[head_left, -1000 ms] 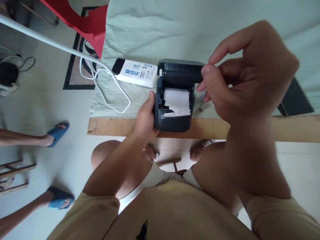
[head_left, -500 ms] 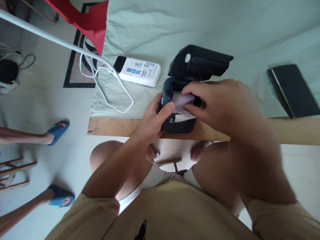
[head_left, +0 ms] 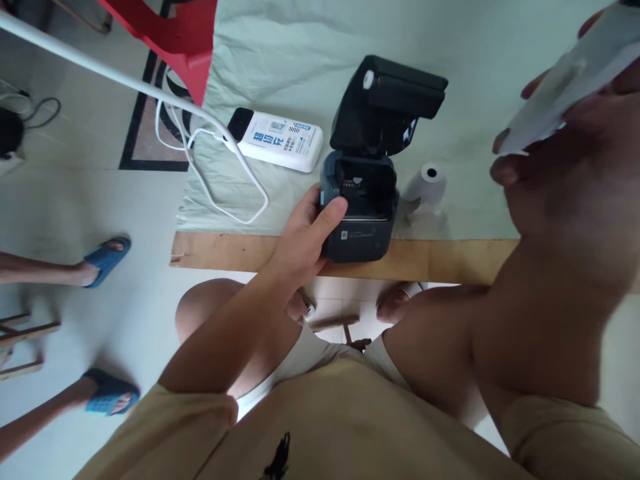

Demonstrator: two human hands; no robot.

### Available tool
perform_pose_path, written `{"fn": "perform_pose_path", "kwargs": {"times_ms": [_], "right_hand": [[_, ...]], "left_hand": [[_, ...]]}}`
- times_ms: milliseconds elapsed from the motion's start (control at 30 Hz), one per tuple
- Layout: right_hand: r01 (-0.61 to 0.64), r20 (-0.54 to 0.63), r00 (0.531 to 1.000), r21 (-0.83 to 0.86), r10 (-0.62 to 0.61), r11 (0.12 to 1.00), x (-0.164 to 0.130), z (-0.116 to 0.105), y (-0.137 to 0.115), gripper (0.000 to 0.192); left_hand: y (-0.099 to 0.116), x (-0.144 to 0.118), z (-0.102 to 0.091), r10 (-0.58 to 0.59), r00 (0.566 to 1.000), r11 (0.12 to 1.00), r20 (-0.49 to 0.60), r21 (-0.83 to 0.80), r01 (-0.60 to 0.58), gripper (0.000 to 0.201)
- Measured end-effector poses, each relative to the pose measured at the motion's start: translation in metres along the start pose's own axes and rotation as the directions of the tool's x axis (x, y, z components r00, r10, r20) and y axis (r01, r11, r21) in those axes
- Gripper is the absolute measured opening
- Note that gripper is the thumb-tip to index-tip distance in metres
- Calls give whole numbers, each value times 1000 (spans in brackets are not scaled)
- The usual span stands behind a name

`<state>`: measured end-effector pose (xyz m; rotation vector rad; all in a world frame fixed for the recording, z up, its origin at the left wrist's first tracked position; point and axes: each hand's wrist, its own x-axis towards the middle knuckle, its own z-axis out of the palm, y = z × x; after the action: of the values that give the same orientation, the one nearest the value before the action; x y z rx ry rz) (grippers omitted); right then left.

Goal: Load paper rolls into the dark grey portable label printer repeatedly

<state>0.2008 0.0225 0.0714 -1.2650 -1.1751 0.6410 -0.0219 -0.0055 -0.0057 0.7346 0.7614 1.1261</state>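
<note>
My left hand (head_left: 310,227) is wrapped round the left side of a small dark portable label printer (head_left: 357,240), thumb on its upper edge. The printer sits at the table's front edge with its lid (head_left: 385,100) tipped back and its paper bay bare. Just right of it a white paper roll (head_left: 433,183) rests on the cloth, its loose end hanging toward the edge. At the upper right, my right hand (head_left: 575,147) is raised and closed round a phone (head_left: 570,87), tilted, its surface pale and blurred; the frame cuts part of it off.
A white power bank (head_left: 280,140) lies left of the printer, a white cable (head_left: 210,190) looping beside it. The green cloth (head_left: 280,47) covers the table above a bare wooden edge (head_left: 225,250). A red chair (head_left: 187,37) stands upper left. Another person's slippered feet (head_left: 107,260) are at left.
My right hand has left the printer's bay and moved up and right. The paper roll now rests beside the printer. The phone is lifted from the table. My left hand stays on the printer.
</note>
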Motion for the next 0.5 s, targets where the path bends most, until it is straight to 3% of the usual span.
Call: {"fn": "perform_pose_path", "kwargs": {"times_ms": [67,167,300,433,500], "right_hand": [[-99,-138,984,113,115,989,14,-2,26,43],[-96,-254,961,49,105,994,21,-6,53,36],[82,-112,989,-157,-101,984,11,-20,56,28],[222,16,970,-471,-243,854,4,-37,57,36],[201,39,975,-579,-219,790,4,-43,67,47]], "left_hand": [[0,0,0,0,1000,1000,0,-12,0,55],[0,0,0,1,1000,1000,4,-6,-1,54],[-1,0,-1,8,1000,1000,14,7,-8,53],[-1,-1,-1,12,1000,1000,15,14,-12,54],[0,-1,0,8,1000,1000,11,13,-8,52]]}}
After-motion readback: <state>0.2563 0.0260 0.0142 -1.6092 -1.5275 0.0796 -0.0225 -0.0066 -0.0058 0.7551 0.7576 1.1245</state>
